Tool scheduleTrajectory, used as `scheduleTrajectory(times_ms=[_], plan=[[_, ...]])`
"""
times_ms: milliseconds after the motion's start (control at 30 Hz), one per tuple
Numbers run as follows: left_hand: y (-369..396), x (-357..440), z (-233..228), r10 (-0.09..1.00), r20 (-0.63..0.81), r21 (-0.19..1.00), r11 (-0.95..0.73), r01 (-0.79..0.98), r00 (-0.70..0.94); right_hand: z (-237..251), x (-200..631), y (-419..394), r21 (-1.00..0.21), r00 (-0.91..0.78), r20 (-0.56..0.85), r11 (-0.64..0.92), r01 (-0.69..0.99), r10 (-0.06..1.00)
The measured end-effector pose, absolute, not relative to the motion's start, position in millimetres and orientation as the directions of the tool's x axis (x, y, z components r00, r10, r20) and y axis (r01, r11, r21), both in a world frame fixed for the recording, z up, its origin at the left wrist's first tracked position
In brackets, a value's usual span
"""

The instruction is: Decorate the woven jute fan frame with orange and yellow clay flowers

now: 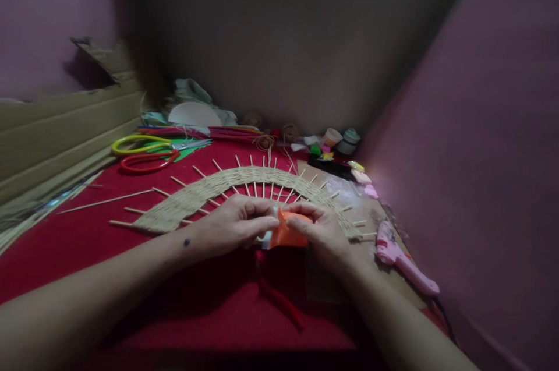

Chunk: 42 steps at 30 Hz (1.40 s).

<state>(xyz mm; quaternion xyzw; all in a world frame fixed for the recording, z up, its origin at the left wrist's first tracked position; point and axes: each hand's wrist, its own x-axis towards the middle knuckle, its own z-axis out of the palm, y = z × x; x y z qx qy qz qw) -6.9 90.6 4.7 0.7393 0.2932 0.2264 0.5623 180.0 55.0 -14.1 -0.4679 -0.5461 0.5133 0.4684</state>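
Note:
My left hand [247, 221] and my right hand [321, 228] meet at the centre. Between them is a small orange packet [292, 236] with a whitish edge on its left side; its exact kind is not clear. My left thumb and fingers pinch the pale edge. On the orange part, my right thumb presses against the fingers. Just beyond both hands lies a curved woven straw band [257, 174] with thin sticks crossing it. A red fuzzy strip [279, 301] lies on the red cloth [209, 307] below them.
Scissors [148, 152] with yellow and red handles lie back left, beside a cardboard wall [65, 120]. At right, a pink glue gun [404, 260] rests by a cardboard sheet [371, 214]. Twine balls [289, 132] and coloured pieces [325, 152] sit along the back.

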Motion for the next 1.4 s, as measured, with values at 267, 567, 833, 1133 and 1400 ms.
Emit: scheduleTrajectory(times_ms=[267,567,833,1133,1400], plan=[[90.4,-5.0,1.4,0.707,0.033,0.966,-0.203,0.158,0.706,-11.3,176.2,54.2,-0.999,-0.104,-0.014,-0.019,-0.049,0.995],[91.0,-9.3,6.3,0.570,-0.087,0.992,-0.029,0.125,0.817,-20.0,179.6,58.6,-0.964,-0.141,-0.041,-0.076,-0.256,0.989],[95.7,-11.4,1.7,0.532,-0.097,0.993,-0.002,0.116,0.841,-18.1,180.0,58.5,-0.961,-0.141,-0.043,-0.080,-0.265,0.989],[96.1,-11.7,4.0,0.514,-0.104,0.993,-0.001,0.122,0.851,-17.5,182.1,58.8,-0.975,-0.125,-0.036,-0.063,-0.215,0.991],[97.4,-11.0,3.4,0.510,-0.110,0.991,-0.011,0.135,0.853,-18.4,183.1,58.6,-0.982,-0.125,-0.026,-0.049,-0.180,0.992]])
